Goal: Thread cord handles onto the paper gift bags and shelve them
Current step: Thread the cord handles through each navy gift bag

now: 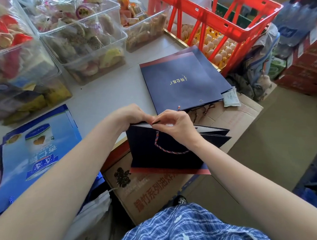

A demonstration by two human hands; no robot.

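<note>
We hold folded navy paper gift bag point(166, 153) over cardboard box; left hand point(132, 115) grips top edge, right hand point(173, 123) pinches black cord tip point(156, 122); twisted red-blue cord handle point(168, 149) half threaded. Beyond, navy bag stack point(185, 81) on tabletop point(105, 93) mostly awaits cords; shelving, we judge, not begun.

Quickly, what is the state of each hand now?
Left hand: pinches the top edge of the navy gift bag.
Right hand: pinches the black cord tip.

Both bare forearms reach forward, left hand point(132, 115) and right hand point(175, 127) meeting, fingers curled in a pinching grip.
</note>
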